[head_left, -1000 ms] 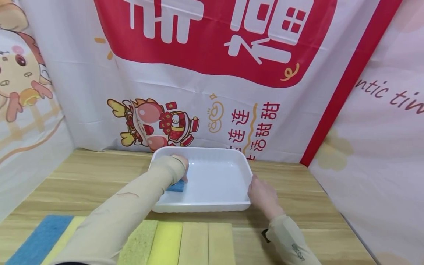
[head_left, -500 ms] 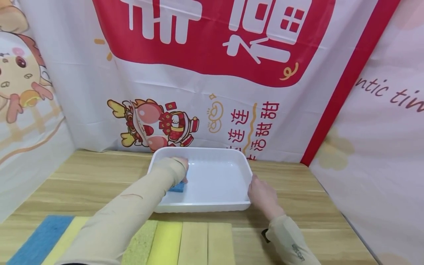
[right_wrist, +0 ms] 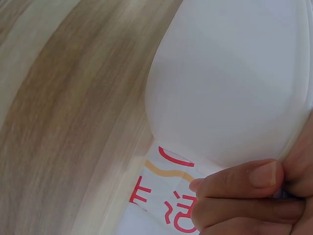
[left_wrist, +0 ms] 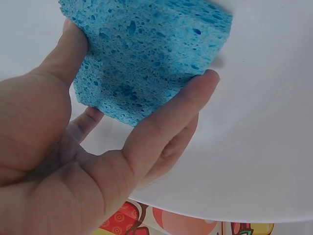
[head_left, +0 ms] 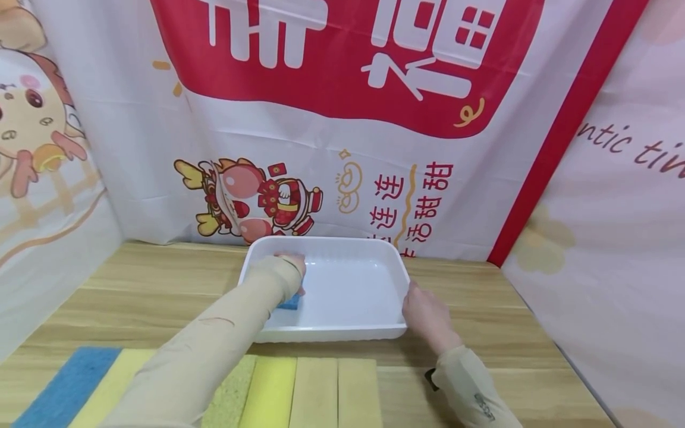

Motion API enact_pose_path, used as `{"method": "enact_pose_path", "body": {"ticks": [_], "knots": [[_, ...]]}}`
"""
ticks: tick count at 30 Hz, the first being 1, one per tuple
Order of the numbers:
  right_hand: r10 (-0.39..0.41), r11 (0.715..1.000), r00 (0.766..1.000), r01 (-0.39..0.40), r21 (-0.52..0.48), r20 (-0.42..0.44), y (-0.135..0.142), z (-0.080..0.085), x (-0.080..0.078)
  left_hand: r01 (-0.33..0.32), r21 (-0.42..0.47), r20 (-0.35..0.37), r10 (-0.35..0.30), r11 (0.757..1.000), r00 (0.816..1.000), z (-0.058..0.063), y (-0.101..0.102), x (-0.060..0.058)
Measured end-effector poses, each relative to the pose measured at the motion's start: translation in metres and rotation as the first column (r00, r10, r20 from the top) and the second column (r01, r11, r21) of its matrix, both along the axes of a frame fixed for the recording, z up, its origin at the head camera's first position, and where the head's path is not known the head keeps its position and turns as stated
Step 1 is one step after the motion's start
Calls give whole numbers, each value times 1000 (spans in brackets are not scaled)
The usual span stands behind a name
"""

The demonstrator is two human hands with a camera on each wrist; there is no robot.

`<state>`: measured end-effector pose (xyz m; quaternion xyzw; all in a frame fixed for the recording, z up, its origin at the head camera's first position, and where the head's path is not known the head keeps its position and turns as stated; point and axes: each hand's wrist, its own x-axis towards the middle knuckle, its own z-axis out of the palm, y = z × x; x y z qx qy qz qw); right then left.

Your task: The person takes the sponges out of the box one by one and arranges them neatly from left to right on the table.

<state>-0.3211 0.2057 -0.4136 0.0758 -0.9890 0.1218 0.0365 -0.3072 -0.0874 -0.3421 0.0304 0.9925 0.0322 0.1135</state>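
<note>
A white rectangular basin point(head_left: 353, 291) stands on the wooden table. Inside its left end my left hand point(head_left: 295, 264) holds a blue sponge point(head_left: 290, 303), partly hidden by the sleeve in the head view. Seen from the left wrist, the porous sponge point(left_wrist: 151, 54) sits between thumb and fingers, bent slightly and close over the white basin floor. My right hand point(head_left: 428, 315) grips the basin's right rim. In the right wrist view its curled fingers point(right_wrist: 239, 183) lie at the rim, beside the basin's smooth outer wall point(right_wrist: 225, 83).
Along the front of the table point(head_left: 481, 321) lies a row of sponges: a blue one point(head_left: 66, 389), a bright yellow one point(head_left: 267, 395) and several paler yellow ones, some partly under the left sleeve point(head_left: 214, 339). A printed cloth point(head_left: 321, 137) hangs right behind the basin.
My left hand and forearm have shifted slightly to the right with the blue sponge inside the basin. The right hand stays on the rim, and the basin is almost unmoved.
</note>
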Motion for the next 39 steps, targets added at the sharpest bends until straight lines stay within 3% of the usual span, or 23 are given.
{"method": "enact_pose_path", "body": {"ticks": [7, 14, 26, 30, 33, 35, 37, 39], "knots": [[-1, 1000, 1000, 1, -7, -1, 0, 3, 1, -47, 61, -19, 49, 997, 999, 0, 3, 3], [-3, 1000, 1000, 3, -6, 18, 0, 3, 1, 12, -10, -22, -13, 1000, 1000, -3, 1, -2], [13, 1000, 1000, -13, -3, -20, 0, 2, 2, 8, -42, 9, -8, 999, 1000, -5, 4, -6], [13, 1000, 1000, -14, -5, -17, 0, 3, 2, 37, -48, -31, -39, 998, 999, -21, -3, -20], [15, 1000, 1000, -15, -7, -16, 0, 3, 2, 37, -36, -31, -38, 999, 999, -23, -5, -24], [17, 1000, 1000, -17, -9, -19, 0, 4, 1, 16, -19, -8, -17, 1000, 1000, -16, -2, -20], [16, 1000, 1000, -16, -9, -13, 0, 3, 1, 22, -25, 7, -22, 999, 1000, -21, -4, -28], [12, 1000, 1000, -12, -10, -3, 0, 2, 2, 43, -27, 5, -42, 999, 999, -35, -9, -44]]}}
